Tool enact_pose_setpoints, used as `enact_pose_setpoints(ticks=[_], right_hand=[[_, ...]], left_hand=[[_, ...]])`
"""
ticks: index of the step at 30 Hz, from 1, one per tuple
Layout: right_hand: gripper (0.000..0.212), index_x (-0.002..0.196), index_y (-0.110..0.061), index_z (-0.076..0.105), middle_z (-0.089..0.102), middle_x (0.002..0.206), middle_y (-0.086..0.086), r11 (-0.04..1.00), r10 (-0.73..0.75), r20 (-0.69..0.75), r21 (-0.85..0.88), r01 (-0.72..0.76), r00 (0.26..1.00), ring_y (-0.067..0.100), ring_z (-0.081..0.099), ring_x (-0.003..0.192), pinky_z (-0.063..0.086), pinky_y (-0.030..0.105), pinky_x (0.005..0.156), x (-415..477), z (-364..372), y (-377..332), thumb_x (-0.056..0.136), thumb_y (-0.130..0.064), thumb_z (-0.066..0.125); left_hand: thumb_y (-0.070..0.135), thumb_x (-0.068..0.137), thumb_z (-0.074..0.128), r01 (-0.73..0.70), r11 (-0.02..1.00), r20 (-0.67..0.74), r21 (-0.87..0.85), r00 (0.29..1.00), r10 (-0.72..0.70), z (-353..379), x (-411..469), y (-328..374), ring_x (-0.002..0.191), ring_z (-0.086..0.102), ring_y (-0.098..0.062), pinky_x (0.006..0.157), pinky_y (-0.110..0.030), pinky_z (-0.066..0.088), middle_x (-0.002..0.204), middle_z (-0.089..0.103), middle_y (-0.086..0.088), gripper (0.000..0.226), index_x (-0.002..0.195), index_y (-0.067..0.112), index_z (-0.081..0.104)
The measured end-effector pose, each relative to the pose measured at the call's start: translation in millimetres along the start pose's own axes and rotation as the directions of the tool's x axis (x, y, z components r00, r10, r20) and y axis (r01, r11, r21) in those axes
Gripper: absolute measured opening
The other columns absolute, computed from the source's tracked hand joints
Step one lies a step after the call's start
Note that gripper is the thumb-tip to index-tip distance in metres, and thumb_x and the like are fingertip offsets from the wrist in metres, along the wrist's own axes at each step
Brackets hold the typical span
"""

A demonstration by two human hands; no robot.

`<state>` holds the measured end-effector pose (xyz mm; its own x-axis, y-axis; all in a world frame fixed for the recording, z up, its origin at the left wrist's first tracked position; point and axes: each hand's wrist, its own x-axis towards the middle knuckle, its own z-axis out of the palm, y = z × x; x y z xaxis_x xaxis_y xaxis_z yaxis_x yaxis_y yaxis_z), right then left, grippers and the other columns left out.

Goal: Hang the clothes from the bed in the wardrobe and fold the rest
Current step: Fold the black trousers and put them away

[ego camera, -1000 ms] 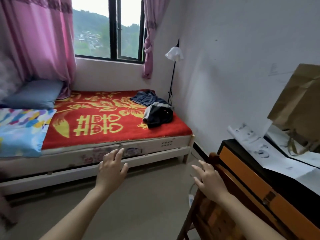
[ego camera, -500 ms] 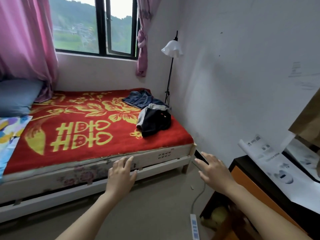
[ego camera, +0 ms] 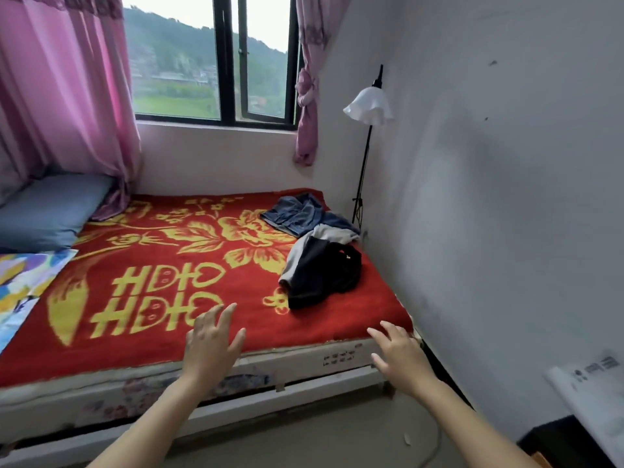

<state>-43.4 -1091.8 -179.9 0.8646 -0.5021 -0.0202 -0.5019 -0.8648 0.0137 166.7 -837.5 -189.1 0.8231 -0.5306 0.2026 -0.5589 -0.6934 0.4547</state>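
1. Black-and-grey garment (ego camera: 326, 270) lies crumpled on the red blanket (ego camera: 169, 251), far right of the bed (ego camera: 297, 359) by the wall (ego camera: 472, 197); the denim garment (ego camera: 299, 214) sits just behind, touching it;
2. the heap is ahead of both hands, between them; right hand (ego camera: 400, 352) looks nearer, I'd say;
3. left hand (ego camera: 211, 342) and right hand both empty, fingers spread loose over the bed's near edge.

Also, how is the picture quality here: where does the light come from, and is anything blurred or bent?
Head view: daylight comes from the window, its sky washed out; the wide lens curves the bed edge and the wall; the left hand looks slightly soft at the fingertips; the black garment shows little detail.
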Motion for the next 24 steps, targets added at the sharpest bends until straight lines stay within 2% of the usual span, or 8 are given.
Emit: enact_pose_setpoints(ticks=[6,10,12,16,21,24], right_hand=[[0.054,0.147,-0.025,0.024,0.020,0.154,0.004,1.000,-0.009,0.008,0.008,0.009,1.000,0.017,0.019,0.140,0.027,0.033,0.109,110,16,9,0.097,-0.034,0.040],[0.054,0.147,-0.026,0.025,0.020,0.154,0.004,0.998,0.051,0.024,-0.021,-0.051,0.998,0.017,0.020,0.140,0.026,0.034,0.110,185,11,30,0.096,-0.035,0.040],[0.054,0.147,-0.027,0.025,0.021,0.153,0.004,0.994,0.107,0.027,-0.012,-0.107,0.994,0.018,0.021,0.139,0.027,0.033,0.110,223,4,44,0.096,-0.035,0.041],[0.054,0.146,-0.026,0.028,0.025,0.151,0.001,0.956,0.263,0.022,0.129,-0.264,0.965,0.015,0.022,0.139,0.026,0.027,0.110,276,10,72,0.095,-0.035,0.043],[0.054,0.146,-0.028,0.026,0.024,0.151,-0.001,0.931,0.327,0.143,0.125,-0.344,0.934,0.015,0.022,0.139,0.028,0.027,0.108,309,46,98,0.095,-0.036,0.043],[0.054,0.146,-0.026,0.027,0.025,0.151,-0.001,0.902,0.376,0.189,0.151,-0.405,0.907,0.014,0.022,0.139,0.030,0.027,0.107,336,61,118,0.095,-0.035,0.043]], left_hand=[[0.034,0.092,0.054,0.084,0.996,-0.031,-0.001,0.996,-0.084,32,112,-37,0.131,0.035,-0.028,0.100,-0.046,0.035,0.141,0.042,-0.010,0.054,0.141,0.016,0.040],[0.037,0.093,0.053,0.126,0.992,0.019,0.001,0.992,-0.126,61,197,-52,0.132,0.033,-0.030,0.103,-0.047,0.032,0.143,0.040,-0.011,0.057,0.142,0.016,0.037],[0.040,0.093,0.051,0.106,0.994,0.056,0.007,0.993,-0.106,77,241,-45,0.134,0.031,-0.028,0.104,-0.046,0.034,0.145,0.037,-0.010,0.058,0.144,0.018,0.034],[0.047,0.094,0.044,0.016,1.000,0.110,0.017,0.994,-0.017,106,314,-20,0.137,0.027,-0.023,0.105,-0.042,0.033,0.147,0.033,-0.006,0.060,0.146,0.022,0.027],[0.050,0.095,0.040,-0.057,0.998,0.207,0.038,0.977,0.048,156,356,5,0.138,0.024,-0.020,0.104,-0.036,0.033,0.150,0.029,-0.003,0.061,0.148,0.025,0.024],[0.052,0.095,0.037,-0.063,0.995,0.287,0.072,0.957,0.040,184,374,13,0.139,0.022,-0.020,0.105,-0.034,0.032,0.151,0.026,-0.002,0.062,0.148,0.026,0.019]])
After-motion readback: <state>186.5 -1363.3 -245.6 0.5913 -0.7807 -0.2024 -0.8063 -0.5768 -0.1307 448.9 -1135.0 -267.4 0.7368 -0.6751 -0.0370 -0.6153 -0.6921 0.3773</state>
